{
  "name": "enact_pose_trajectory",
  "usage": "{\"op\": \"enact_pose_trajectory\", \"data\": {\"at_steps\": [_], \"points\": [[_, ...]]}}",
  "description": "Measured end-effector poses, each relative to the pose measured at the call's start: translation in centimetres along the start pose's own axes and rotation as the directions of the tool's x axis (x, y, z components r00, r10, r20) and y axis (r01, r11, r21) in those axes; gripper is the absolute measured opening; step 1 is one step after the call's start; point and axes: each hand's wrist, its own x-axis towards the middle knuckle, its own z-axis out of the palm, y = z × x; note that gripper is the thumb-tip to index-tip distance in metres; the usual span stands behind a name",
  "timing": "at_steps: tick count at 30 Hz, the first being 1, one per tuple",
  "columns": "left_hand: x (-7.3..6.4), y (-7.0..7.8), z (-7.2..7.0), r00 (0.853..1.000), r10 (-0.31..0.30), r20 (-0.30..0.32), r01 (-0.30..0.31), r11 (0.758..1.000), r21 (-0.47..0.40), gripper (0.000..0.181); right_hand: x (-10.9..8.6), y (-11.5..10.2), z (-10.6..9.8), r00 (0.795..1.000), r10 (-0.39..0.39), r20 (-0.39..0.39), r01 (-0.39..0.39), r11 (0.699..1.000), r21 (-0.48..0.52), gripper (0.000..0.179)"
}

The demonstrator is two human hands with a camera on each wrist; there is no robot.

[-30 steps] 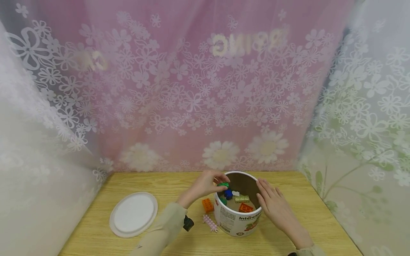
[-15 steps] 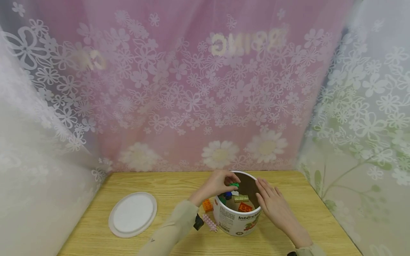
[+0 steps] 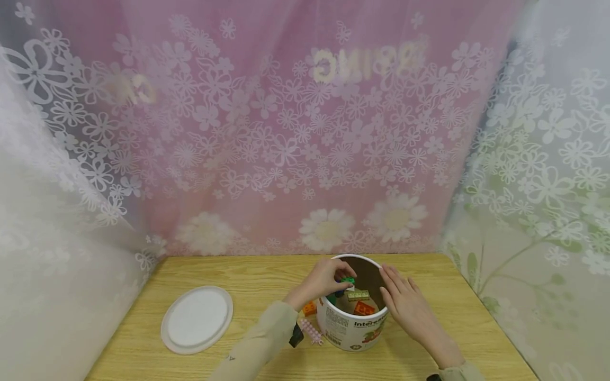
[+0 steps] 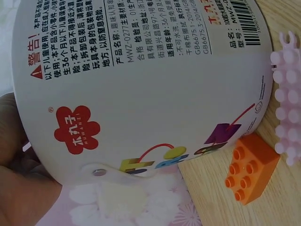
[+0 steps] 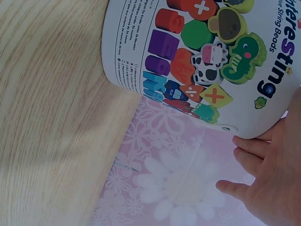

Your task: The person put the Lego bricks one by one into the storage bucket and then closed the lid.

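A round white bucket (image 3: 350, 328) with printed sides stands on the table. My left hand (image 3: 323, 278) reaches over its left rim and pinches a green building brick (image 3: 349, 280) inside the opening. My right hand (image 3: 410, 307) rests on the right rim with its fingers straight. Within the bucket lie an orange-red brick (image 3: 364, 308), a pale yellow-green brick (image 3: 358, 295) and a partly covered dark blue piece. In the left wrist view the bucket wall hides what the left fingers hold.
On the table left of the bucket sit an orange brick (image 4: 251, 168) and a pink studded strip (image 4: 288, 96). A round white lid (image 3: 197, 319) lies farther left. Flowered curtains (image 3: 305, 132) enclose the table at the back and sides.
My left hand has moved right, then slightly lower into the bucket, carrying the green brick. My right hand has stayed at the rim.
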Motion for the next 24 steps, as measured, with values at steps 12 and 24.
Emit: {"op": "enact_pose_trajectory", "data": {"at_steps": [12,24], "points": [[-0.1,-0.3,0.3,1.0,0.0,-0.029,0.0,1.0,-0.007,0.028,0.1,0.0,0.0,1.0,0.017,0.016,-0.017,0.999,0.028,0.053],[-1.0,-0.6,-1.8,0.993,0.045,-0.112,-0.062,0.987,-0.146,0.028,0.0,-0.1,0.0,1.0,0.011,0.01,-0.011,1.0,0.028,0.053]]}}
